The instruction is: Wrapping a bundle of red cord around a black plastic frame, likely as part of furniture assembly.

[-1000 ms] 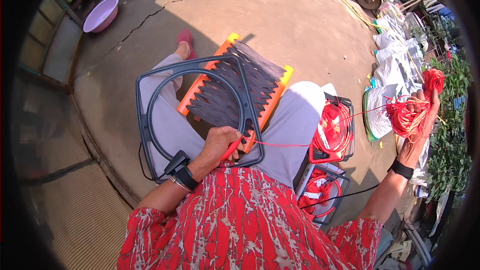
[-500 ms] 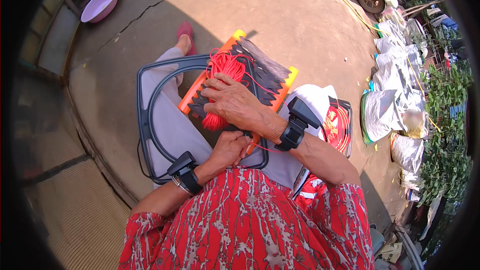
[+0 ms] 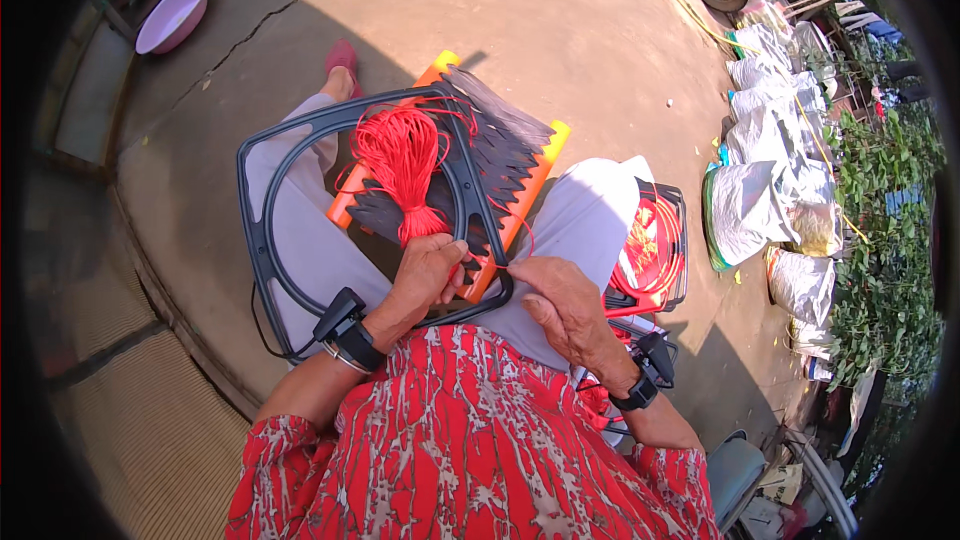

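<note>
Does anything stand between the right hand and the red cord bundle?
Yes, as seen from above: the right side of the black frame runs between the right hand and the red cord bundle, and the left hand is at the bundle's lower end. Nothing visible covers the bundle's upper part.

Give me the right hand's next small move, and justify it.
I'd have the right hand gently draw the loose strand outward, probably to take up slack: it curves beside the black frame near those fingertips, while the left hand seems to grip the frame's near side, below the red cord bundle.
</note>
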Available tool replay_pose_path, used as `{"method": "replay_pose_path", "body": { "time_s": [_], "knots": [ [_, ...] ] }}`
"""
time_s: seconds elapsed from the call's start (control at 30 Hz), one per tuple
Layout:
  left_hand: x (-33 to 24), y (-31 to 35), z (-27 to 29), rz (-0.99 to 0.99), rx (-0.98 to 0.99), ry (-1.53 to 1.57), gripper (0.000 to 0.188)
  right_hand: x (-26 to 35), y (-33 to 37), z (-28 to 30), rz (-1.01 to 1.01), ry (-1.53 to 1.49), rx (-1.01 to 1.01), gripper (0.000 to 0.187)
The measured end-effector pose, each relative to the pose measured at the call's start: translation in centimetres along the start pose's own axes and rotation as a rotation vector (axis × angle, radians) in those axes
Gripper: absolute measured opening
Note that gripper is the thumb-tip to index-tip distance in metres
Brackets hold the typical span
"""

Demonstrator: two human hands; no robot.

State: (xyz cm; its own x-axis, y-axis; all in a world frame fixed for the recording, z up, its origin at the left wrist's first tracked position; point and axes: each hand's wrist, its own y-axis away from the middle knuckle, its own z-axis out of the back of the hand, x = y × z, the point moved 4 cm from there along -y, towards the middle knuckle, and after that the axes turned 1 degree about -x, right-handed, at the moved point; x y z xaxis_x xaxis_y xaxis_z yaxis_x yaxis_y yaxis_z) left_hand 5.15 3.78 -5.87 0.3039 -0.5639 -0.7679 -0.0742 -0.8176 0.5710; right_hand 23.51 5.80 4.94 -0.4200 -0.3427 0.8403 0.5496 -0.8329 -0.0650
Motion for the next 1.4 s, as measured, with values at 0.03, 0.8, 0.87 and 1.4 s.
{"method": "replay_pose_path", "body": {
  "time_s": [0.03,0.8,0.87,1.4],
  "knots": [
    [0.1,-0.1,-0.1,0.018,0.005,0.009,0.028,-1.7,0.2,1.2,0.093,0.377,0.080,0.022],
    [-7.8,-1.5,0.9,0.083,0.139,0.182,0.026,-1.8,-0.9,-6.5,-0.150,0.064,-0.035,0.012],
    [-7.1,-0.9,1.1,0.070,0.143,0.116,0.025,-2.2,-0.5,-5.8,-0.315,0.206,0.100,0.013],
    [-2.7,-0.9,4.7,-0.143,-0.193,0.007,0.024,-0.8,-6.4,-9.6,0.124,0.592,-0.168,0.035]
  ]
}}
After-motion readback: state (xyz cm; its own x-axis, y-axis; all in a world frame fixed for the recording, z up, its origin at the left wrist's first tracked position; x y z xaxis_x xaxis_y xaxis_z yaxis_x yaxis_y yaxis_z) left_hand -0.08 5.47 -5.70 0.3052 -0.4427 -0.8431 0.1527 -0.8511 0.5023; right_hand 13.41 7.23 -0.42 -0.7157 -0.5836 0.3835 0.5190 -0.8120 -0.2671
